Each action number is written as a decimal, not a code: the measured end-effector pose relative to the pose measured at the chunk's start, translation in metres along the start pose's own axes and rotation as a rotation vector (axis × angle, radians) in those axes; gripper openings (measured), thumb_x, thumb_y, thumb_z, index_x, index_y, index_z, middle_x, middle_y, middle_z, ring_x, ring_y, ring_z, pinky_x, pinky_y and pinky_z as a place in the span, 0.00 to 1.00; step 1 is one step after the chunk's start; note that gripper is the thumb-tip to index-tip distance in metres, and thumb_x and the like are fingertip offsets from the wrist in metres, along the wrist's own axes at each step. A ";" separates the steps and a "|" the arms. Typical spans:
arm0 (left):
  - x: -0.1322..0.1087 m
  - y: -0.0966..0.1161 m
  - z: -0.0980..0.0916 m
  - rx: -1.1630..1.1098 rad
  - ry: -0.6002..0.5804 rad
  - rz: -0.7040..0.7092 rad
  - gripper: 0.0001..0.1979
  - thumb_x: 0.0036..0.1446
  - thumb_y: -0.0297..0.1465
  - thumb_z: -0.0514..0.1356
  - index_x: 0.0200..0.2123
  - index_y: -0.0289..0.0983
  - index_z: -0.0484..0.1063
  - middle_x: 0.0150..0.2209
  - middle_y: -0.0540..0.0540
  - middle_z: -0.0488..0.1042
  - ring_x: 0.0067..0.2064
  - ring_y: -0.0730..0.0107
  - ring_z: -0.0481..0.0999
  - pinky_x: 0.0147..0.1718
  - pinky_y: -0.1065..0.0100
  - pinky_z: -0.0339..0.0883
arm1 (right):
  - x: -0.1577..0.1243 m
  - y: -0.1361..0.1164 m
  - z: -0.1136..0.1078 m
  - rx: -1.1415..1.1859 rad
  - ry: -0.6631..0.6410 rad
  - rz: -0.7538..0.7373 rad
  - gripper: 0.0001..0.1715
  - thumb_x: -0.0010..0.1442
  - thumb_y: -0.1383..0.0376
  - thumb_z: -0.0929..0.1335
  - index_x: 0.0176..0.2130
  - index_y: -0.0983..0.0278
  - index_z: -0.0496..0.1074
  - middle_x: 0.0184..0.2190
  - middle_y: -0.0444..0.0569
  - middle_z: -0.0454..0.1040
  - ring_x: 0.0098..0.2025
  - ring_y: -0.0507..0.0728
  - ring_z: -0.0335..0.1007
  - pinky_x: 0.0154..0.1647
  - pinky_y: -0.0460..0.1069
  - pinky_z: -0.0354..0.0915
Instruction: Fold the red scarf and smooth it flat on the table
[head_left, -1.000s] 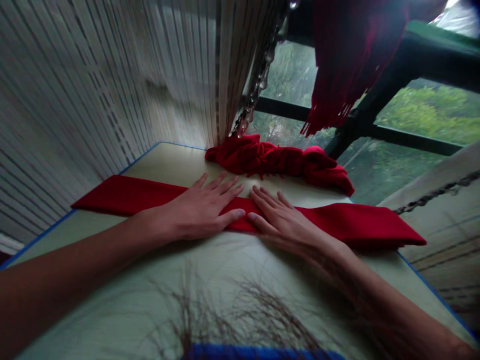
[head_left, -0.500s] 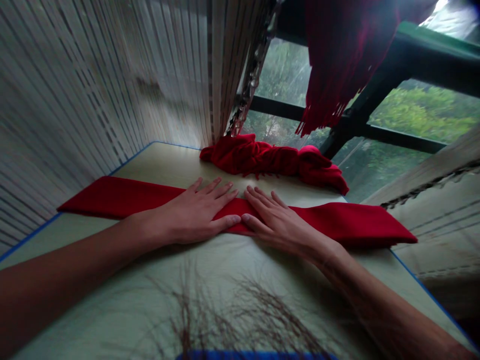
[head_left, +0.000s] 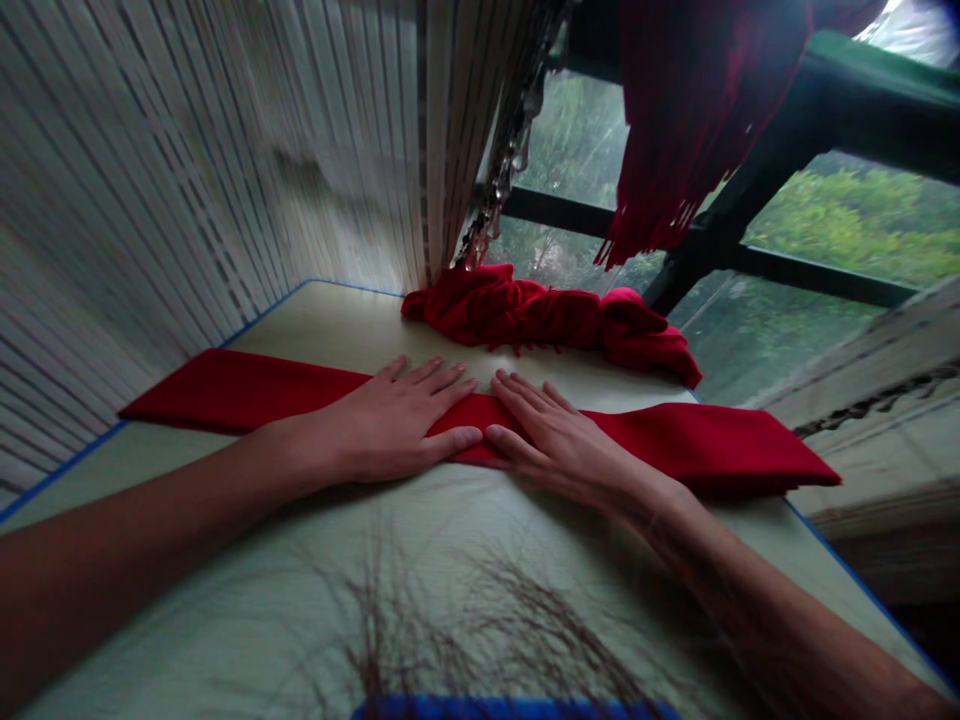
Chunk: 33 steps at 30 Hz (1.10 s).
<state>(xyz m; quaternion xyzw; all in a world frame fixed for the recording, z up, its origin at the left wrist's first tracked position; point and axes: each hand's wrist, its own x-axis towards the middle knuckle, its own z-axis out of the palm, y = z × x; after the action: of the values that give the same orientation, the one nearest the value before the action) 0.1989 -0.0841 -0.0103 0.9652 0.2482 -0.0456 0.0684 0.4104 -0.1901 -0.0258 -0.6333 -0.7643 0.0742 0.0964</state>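
"While the person's left hand point(head_left: 397, 425) and right hand point(head_left: 559, 435) lie flat with their fingers spread wide, what could go wrong with that long, folded red cloth band point(head_left: 709, 445)?"

"It lies across the pale green table top point(head_left: 337, 330), right under both hands. Neither hand grips it. They only press down, so the band could slip if a hand slides."

"What else could spoil it?"

"Both ends reach out to the table's edges. A small bump could make one end flop over. The fold might come loose too if the hands lift too fast."

"Is anything in the way?"

"A bunched red scarf with a soft fringe point(head_left: 540, 320) sits just past the fingertips, so it could get caught up. A dark red hanging cloth point(head_left: 690, 120) droops above it, and a string of clear beads point(head_left: 510, 150) hangs by a pale slatted blind point(head_left: 187, 200)."

"What about those thin brown wisps point(head_left: 465, 630)?"

"I cannot tell what they are. Past the black window frame point(head_left: 720, 225), I see green trees point(head_left: 847, 220)."
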 end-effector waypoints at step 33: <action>-0.003 -0.003 -0.006 -0.008 0.066 -0.050 0.33 0.74 0.48 0.38 0.75 0.40 0.43 0.76 0.47 0.39 0.76 0.57 0.37 0.72 0.44 0.34 | 0.001 -0.005 -0.007 0.075 0.089 -0.075 0.41 0.74 0.47 0.53 0.73 0.71 0.53 0.74 0.62 0.49 0.77 0.63 0.38 0.76 0.66 0.38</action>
<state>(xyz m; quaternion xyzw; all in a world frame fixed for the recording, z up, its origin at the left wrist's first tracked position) 0.1950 -0.0819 -0.0048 0.9594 0.2746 -0.0146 0.0628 0.4067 -0.1900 -0.0180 -0.6029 -0.7791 0.0710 0.1565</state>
